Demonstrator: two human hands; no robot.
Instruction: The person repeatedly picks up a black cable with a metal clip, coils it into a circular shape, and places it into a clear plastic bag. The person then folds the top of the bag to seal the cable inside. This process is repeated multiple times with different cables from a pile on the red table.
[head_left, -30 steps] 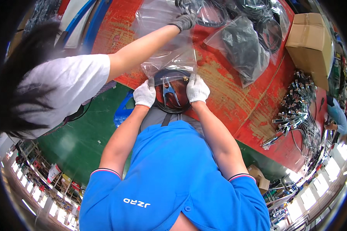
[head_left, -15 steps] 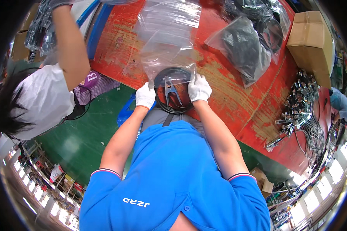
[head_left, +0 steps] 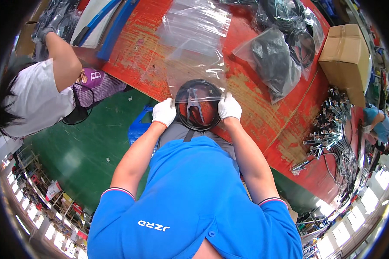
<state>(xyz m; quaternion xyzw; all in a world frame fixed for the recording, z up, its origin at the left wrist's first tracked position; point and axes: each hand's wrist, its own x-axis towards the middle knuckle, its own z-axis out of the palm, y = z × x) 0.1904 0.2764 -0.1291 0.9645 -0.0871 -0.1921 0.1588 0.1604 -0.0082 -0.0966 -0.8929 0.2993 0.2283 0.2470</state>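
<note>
Here, both gloved hands have their fingers closed on a clear plastic bag (head_left: 196, 71), the left hand (head_left: 164, 112) at its left near corner and the right hand (head_left: 229, 108) at its right. Between them, at the edge of the worn red table (head_left: 250, 118), is a coil of black cable (head_left: 199, 127), its far part showing through the film and its near part reaching over the person's lap. A metal clamp (head_left: 195, 105) lies within the ring. More clear bags (head_left: 199, 21) lie beyond, with a filled bag (head_left: 274, 60), a cardboard box (head_left: 345, 56) and a heap of clamps (head_left: 330, 134) to the right.
</note>
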